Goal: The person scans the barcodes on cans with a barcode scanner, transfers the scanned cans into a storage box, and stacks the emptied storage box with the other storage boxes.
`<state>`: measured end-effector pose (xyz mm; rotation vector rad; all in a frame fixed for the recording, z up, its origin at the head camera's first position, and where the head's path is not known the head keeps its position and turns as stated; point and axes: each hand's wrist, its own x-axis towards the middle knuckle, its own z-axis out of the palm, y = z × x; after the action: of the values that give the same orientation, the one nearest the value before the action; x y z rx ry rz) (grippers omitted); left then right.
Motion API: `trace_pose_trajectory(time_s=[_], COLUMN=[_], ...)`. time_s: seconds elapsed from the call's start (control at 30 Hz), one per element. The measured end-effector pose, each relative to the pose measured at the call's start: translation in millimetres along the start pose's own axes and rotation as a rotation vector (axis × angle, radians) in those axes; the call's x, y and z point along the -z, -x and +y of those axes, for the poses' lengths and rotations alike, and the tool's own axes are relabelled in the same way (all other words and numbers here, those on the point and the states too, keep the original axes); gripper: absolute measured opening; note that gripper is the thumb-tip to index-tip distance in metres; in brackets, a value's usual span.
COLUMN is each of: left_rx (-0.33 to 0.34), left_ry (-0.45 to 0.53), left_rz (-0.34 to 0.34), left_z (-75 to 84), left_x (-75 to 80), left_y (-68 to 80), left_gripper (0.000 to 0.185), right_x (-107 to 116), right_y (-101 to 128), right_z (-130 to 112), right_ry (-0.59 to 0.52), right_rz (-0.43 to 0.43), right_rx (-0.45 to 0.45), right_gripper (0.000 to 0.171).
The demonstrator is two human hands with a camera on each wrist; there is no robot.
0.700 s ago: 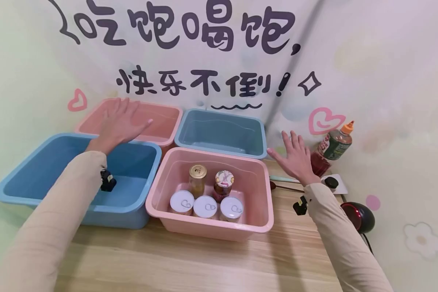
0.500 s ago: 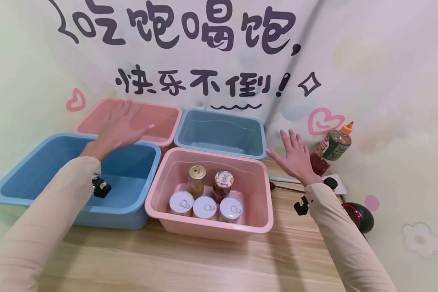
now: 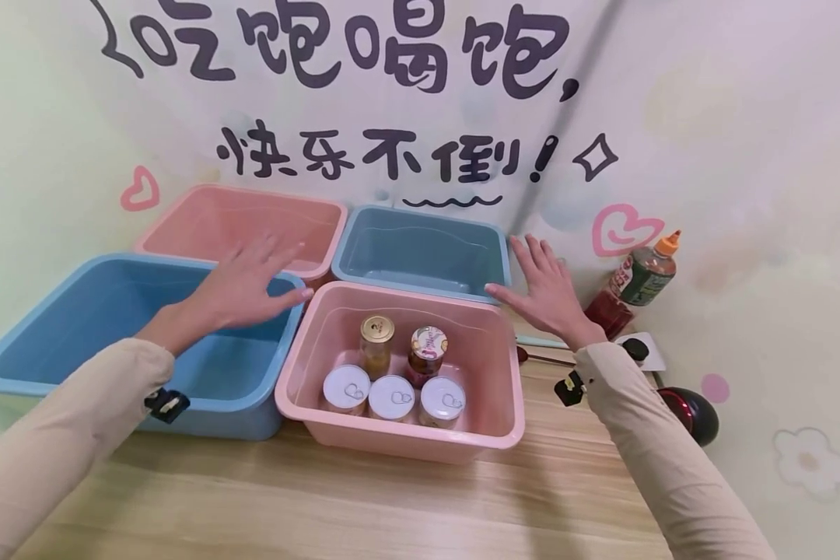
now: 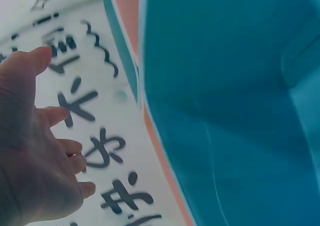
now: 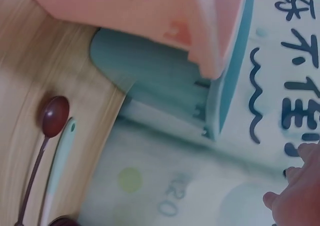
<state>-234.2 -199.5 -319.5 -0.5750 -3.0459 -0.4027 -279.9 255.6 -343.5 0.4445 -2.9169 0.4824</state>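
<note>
Left hand (image 3: pixel 241 292) drawn back from rear pink bin (image 3: pixel 182 229) over blue bin (image 3: pixel 35 327); right hand (image 3: pixel 542 292) shifted toward front pink bin (image 3: pixel 504 389); both grips spread, empty.

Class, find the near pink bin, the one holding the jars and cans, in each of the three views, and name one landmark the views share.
Head: near pink bin at centre, on the wooden table.
Left wrist: not in it for certain; only thin pink edges beside the blue bin.
Right wrist: its corner fills the top.
Shared landmark: black wall lettering.
</note>
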Motion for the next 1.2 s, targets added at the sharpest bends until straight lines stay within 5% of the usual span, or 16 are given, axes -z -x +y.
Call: trace_pose_trajectory(time_s=[0.2,0.47,0.8,1.2], left_rx=[-0.078,-0.049,-0.046,-0.053], left_ry=[-0.045,-0.009,0.009,0.001], left_rz=[-0.059,-0.107,-0.046,0.012], left_z=[16.5,21.9,22.1,22.6], left_x=[-20.2,-47.0,-73.4,-80.8], left_y=[23.6,41.1,53.1,54.8], left_gripper=[0.082,0.079,0.079,0.075], right_x=[3,-1,-10,-16], right_y=[-3,-9,-11,-21], right_z=[-15,-30,-59,-114], right_ry=[0.001,0.021,-0.008,-0.073], right_rz=[-0.02,-0.051,-0.105,-0.212], right_rx=[0.054,0.125,0.216,0.424], right_gripper=[0.097,0.099,0.101,0.098])
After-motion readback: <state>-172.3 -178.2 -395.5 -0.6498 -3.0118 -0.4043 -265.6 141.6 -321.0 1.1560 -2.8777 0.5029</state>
